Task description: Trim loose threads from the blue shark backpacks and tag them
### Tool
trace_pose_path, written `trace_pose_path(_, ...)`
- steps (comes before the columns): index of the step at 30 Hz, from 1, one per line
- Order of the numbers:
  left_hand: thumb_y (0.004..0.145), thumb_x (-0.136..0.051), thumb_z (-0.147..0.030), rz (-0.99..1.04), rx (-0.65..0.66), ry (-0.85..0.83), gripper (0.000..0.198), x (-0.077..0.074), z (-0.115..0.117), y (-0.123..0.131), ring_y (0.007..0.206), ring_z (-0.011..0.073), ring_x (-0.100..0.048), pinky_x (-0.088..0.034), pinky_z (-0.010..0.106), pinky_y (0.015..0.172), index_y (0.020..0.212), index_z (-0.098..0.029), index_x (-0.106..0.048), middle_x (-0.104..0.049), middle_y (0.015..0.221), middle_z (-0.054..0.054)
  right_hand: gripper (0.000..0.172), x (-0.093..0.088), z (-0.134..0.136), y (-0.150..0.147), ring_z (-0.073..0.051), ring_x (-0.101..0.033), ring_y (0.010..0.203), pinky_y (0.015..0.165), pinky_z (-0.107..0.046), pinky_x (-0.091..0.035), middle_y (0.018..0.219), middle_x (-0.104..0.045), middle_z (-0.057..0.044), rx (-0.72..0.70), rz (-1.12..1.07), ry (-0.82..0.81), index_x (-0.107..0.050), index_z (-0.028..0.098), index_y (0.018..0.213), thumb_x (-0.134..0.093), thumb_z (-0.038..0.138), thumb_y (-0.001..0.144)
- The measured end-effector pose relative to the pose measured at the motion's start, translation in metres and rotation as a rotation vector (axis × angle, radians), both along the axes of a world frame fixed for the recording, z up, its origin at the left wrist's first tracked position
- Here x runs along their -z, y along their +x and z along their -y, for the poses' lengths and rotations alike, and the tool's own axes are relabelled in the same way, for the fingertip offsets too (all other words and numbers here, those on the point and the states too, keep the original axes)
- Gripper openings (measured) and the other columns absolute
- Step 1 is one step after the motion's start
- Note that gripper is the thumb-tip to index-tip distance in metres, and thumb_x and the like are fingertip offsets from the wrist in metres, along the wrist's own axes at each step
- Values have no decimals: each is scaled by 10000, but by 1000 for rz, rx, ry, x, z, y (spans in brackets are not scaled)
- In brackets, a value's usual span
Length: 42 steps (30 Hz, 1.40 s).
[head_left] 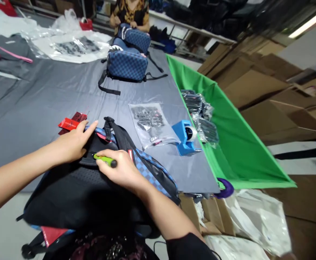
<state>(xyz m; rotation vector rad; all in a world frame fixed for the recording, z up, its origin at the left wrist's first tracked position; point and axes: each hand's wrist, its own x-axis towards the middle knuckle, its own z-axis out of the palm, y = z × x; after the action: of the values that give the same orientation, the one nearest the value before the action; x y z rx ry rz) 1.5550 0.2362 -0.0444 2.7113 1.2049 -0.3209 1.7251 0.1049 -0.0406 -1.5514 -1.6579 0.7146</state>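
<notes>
A black backpack (73,195) with blue checkered sides lies on its front at the table's near edge, its padded back panel facing up. Near its top, my left hand (71,142) grips the fabric, one finger stretched out and the others partly hidden. My right hand (121,168) is closed around a small lime-green-handled tool (105,159) with a black end. The tool's far end meets the black panel just right of my left hand; its tip is hidden. Red packets (70,124) lie just beyond my left hand.
A clear bag of dark items (149,121) and a blue tape dispenser (185,139) lie ahead to the right. Green cloth (244,144) hangs alongside, holding wrapped packs (205,126). Across the grey table (65,86), another person handles blue checkered backpacks (127,65). Cardboard boxes (258,86) stand right.
</notes>
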Motion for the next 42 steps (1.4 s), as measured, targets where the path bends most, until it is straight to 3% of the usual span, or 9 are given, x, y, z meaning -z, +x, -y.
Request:
trace_pose_path(4, 785, -556, -199, 33, 5, 7, 1035, 5, -2, -3, 1293, 348, -543, -542, 398, 915, 1596, -275, 82, -136, 1653, 168, 215, -1, 25, 90, -216, -689, 1079, 995, -383, -531, 1073, -751, -52, 358, -82, 237, -711, 235, 935, -497, 224, 916)
trace_pose_path(7, 789, -551, -198, 6, -17, -1, 1018, 4, -2, 1, 1308, 346, -527, -547, 374, 885, 1600, -260, 60, -126, 1655, 165, 243, 42, 27, 168, -253, -716, 946, 872, -369, -545, 974, -753, -123, 700, 405, -58, -722, 160, 956, -505, 121, 854)
trace_pose_path(12, 790, -564, -195, -26, -24, -21, 1012, -2, 0, 4, 1270, 327, -559, -540, 354, 887, 1602, -246, 39, -118, 1651, 180, 227, 120, -6, 228, -245, -708, 960, 784, -283, -510, 1048, -741, -184, 422, 825, -437, -744, 123, 988, -621, 295, 906)
trace_pose_path(19, 793, -584, -186, -26, -47, -22, 1018, -7, 4, 6, 1315, 356, -523, -537, 388, 934, 1604, -261, 26, -106, 1659, 164, 136, 138, -17, 217, -252, -685, 1012, 834, -277, -488, 1040, -737, -219, 267, 909, -435, -721, 87, 951, -654, 141, 846)
trace_pose_path(27, 797, -661, -218, 106, -6, -22, 982, -6, -6, -3, 1425, 412, -378, -457, 504, 1070, 1604, -224, -103, -113, 1658, 187, 379, 107, 32, 230, -240, -655, 1131, 920, -315, -515, 1201, -718, -124, 349, 915, -334, -710, 143, 1132, -498, 46, 832)
trace_pose_path(31, 883, -624, -364, 538, 47, 136, 630, -25, 13, 9, 1467, 388, -297, -333, 593, 1147, 1472, -230, -443, -289, 1615, 143, 379, 54, 50, 205, -256, -639, 1167, 1009, -452, -515, 1240, -699, -125, 398, 799, 142, -720, 159, 1129, -474, 71, 854)
trace_pose_path(34, 900, -578, -448, 924, -29, -234, 468, -40, 40, 34, 1189, 268, -602, -521, 449, 972, 1300, -207, -580, -617, 1326, 115, 388, 15, 53, 151, -256, -575, 1275, 1048, -502, -495, 1384, -612, -122, 141, 634, 560, -698, 213, 1195, -501, 92, 884)
trace_pose_path(38, 821, -647, -400, 961, -100, -956, 342, -36, 58, 54, 692, 158, -671, -499, 250, 567, 1057, -159, -592, -687, 780, 19, 491, -10, 48, 91, -271, -496, 1368, 1040, -485, -514, 1456, -550, -132, -202, 538, 673, -580, 232, 1382, -514, 98, 914)
trace_pose_path(42, 780, -710, -278, 1129, -247, -667, 224, -20, 59, 41, 585, 93, -588, -460, 218, 568, 869, -184, -527, -588, 666, -57, 527, -15, 39, 75, -239, -626, 1222, 995, -423, -548, 1334, -644, -149, -123, 397, 521, -514, 189, 1443, -504, 90, 926)
